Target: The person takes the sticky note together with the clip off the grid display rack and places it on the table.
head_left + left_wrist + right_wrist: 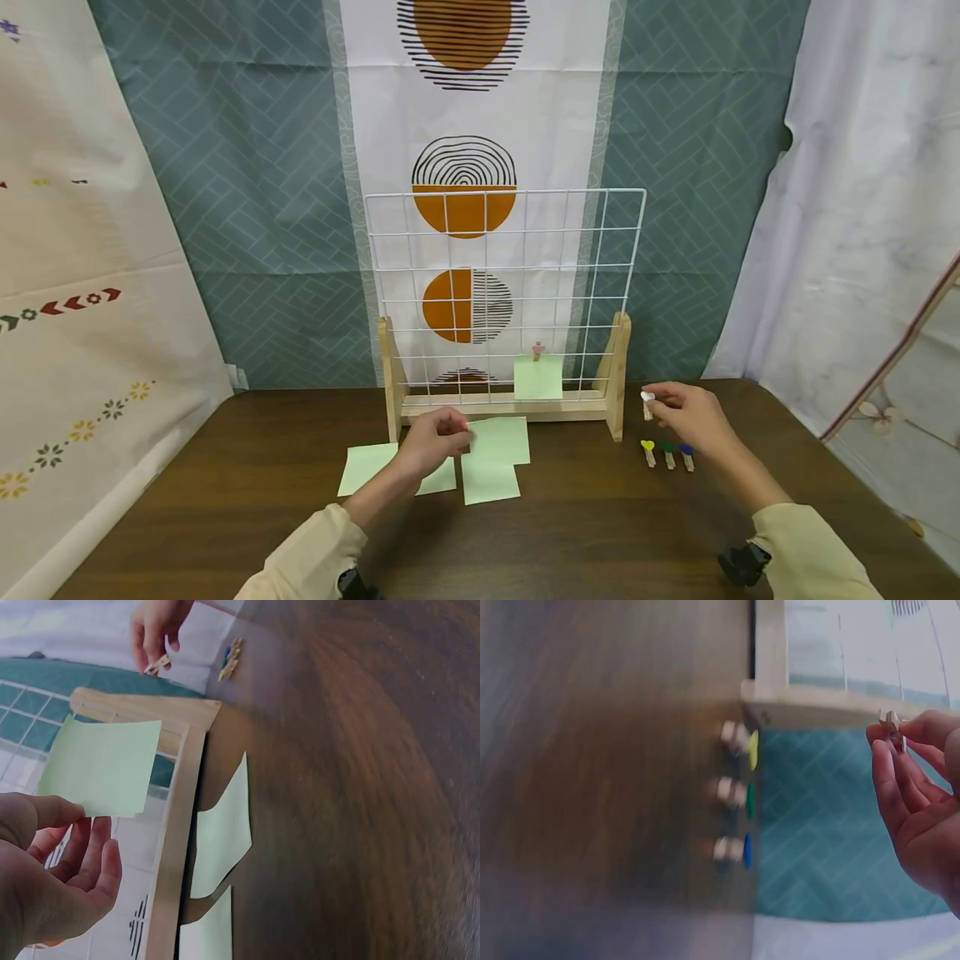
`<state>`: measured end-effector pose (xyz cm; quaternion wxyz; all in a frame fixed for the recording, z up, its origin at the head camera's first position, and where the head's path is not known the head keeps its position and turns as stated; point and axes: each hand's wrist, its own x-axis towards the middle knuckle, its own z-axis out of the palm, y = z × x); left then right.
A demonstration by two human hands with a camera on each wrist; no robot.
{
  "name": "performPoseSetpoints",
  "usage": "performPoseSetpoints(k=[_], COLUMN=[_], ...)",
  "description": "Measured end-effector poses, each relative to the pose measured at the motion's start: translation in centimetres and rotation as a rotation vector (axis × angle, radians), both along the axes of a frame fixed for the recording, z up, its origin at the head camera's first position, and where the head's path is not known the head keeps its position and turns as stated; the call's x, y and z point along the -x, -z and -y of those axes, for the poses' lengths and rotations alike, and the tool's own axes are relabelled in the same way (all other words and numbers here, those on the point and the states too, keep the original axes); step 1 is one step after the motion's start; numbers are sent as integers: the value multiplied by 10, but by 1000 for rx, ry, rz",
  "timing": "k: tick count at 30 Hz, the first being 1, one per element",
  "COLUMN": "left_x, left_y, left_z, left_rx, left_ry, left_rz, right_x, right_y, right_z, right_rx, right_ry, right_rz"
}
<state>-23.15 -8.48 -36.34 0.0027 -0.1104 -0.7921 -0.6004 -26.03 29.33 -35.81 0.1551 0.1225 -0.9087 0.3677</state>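
My left hand [435,442] pinches a pale green paper note [504,438] by its edge between thumb and fingers. In the left wrist view this note [105,769] is held up in front of the grid stand. My right hand [693,419] pinches a small wooden clothespin [647,405] with a white heart on it. On the white wire grid [506,192], a pink-topped clothespin [537,350] holds another green note [537,380]. Below the left hand lie more green notes [491,485], partly hidden by that hand and the held note.
Three small clothespins, with yellow [648,453], green [668,454] and blue [687,457] tops, lie in a row below the right hand. The grid stands in a wooden base [510,409] at the back of the dark table [570,533]. Curtains hang behind and at both sides.
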Motion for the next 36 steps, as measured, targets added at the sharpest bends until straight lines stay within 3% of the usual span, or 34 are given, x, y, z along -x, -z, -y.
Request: performPoseSetpoints(k=[10, 23, 36], left_x=[-3, 2, 8], left_y=[15, 33, 39], left_z=[-15, -40, -59], left_rx=[-44, -163, -108], left_ry=[81, 68, 103], left_rz=[8, 57, 66], right_x=[-8, -9, -5], right_y=[11, 20, 29], right_z=[-28, -51, -68], right_rx=[-53, -113, -151], right_ry=[-3, -17, -21], right_rz=[45, 77, 113])
